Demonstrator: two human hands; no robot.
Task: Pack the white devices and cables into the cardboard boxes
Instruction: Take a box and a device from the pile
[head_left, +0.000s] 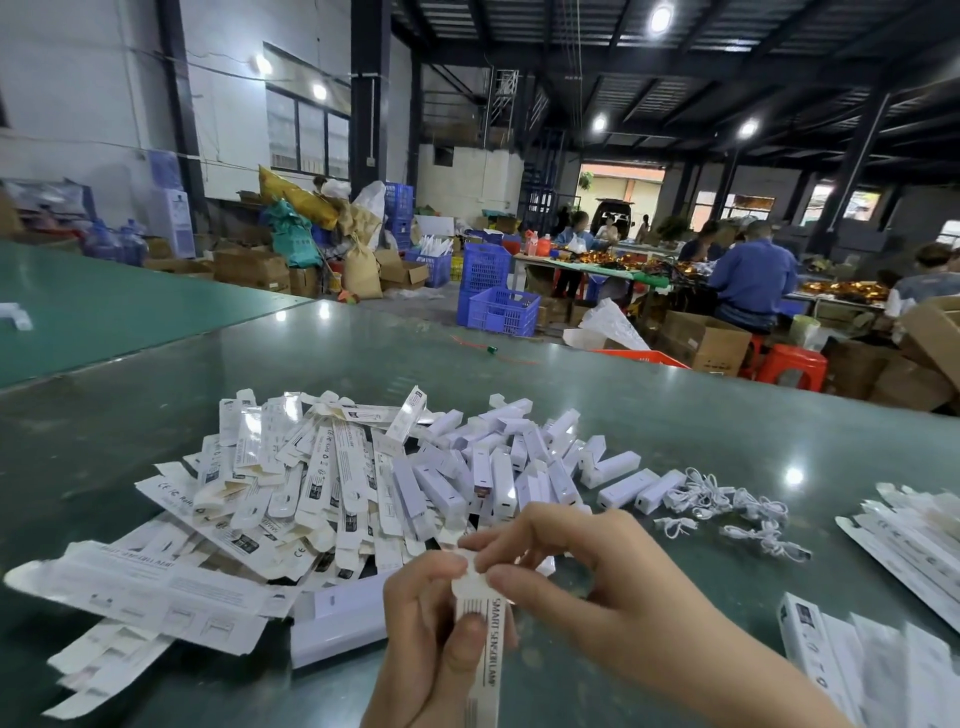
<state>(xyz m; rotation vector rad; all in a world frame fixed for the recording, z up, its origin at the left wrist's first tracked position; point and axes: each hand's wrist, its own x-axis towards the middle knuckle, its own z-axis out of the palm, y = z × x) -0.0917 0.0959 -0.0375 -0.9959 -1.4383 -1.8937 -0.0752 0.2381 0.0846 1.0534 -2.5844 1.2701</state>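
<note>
So we've got one long white box (485, 654) in hand right now, the one printed "SMART SENSOR LAMP". The left hand (431, 639) has its grip wrapped round the box body, thumb across the front, and the right hand (566, 566) is pinching the end flap (470, 577) at the top, so we'd say this one is being closed up, though we can't see what's inside it.

Just beyond the box there's a big heap of flat, unfolded boxes (291, 493), spilling to its left. Right of that heap sits a pile of white devices (519, 467), and further right of the box a loose bunch of coiled white cables (727, 512), all lying on the glossy green surface (675, 415). To the box's right, near the edge of view, are long white boxes (883, 660) that look finished, but we can't confirm.

Our guess: early going, most of the job is still ahead.
</note>
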